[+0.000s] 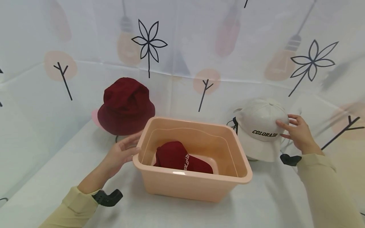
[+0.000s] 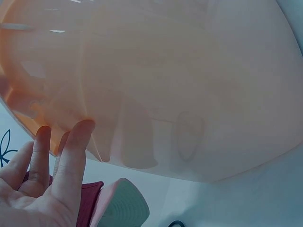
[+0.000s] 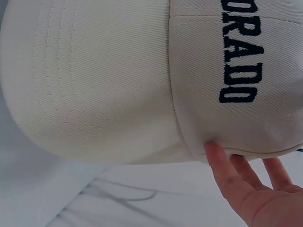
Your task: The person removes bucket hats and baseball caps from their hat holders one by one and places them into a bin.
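A peach plastic tub (image 1: pixel 159 185) stands in the middle, and a dark red cap (image 1: pixel 176 157) with white lettering lies inside it. My left hand (image 1: pixel 121 153) is beside the tub's left wall (image 2: pixel 165 71), fingers (image 2: pixel 71 156) straight and touching it just under the rim. On the right, a white cap (image 1: pixel 260 123) lettered COLORADO sits on a dark stand. My right hand (image 1: pixel 295 131) rests spread fingers on the cap's right side. In the right wrist view the fingertips (image 3: pixel 222 165) meet the white cap (image 3: pixel 104 80) near its lower edge. Neither hand grips anything.
A dark red bucket hat (image 1: pixel 125 106) sits on a pink stand at the back left, behind my left hand; the hat (image 2: pixel 90 203) and the stand (image 2: pixel 123 208) also show below the tub. A white patterned sheet (image 1: pixel 199 47) covers the table and the backdrop.
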{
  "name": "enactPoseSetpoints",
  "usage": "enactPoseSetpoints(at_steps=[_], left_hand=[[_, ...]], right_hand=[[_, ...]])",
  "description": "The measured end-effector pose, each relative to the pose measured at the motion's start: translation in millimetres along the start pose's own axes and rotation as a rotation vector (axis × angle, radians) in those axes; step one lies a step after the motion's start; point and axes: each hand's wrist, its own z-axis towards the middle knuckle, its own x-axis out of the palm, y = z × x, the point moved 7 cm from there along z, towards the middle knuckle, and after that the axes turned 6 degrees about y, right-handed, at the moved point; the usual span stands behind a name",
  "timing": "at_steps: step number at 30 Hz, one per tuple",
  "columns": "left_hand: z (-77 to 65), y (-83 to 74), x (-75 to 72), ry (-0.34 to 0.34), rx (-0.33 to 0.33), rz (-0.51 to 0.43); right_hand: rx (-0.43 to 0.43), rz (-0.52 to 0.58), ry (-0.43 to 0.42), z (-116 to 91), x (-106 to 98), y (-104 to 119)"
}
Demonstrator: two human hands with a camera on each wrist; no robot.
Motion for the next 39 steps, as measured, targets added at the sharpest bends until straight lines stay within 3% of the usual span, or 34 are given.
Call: enactPoseSetpoints(at_steps=[21,39], left_hand=[[0.3,1.4,-0.9,-0.01,-0.006,0.0],[-0.1,2.0,-1.1,-0.015,-0.022,-0.002]], right_hand=[[0.038,0.324,-0.151,0.2,-4.0,5.8],[0.001,0.437,-0.107,-0.6,-9.2,20.8]])
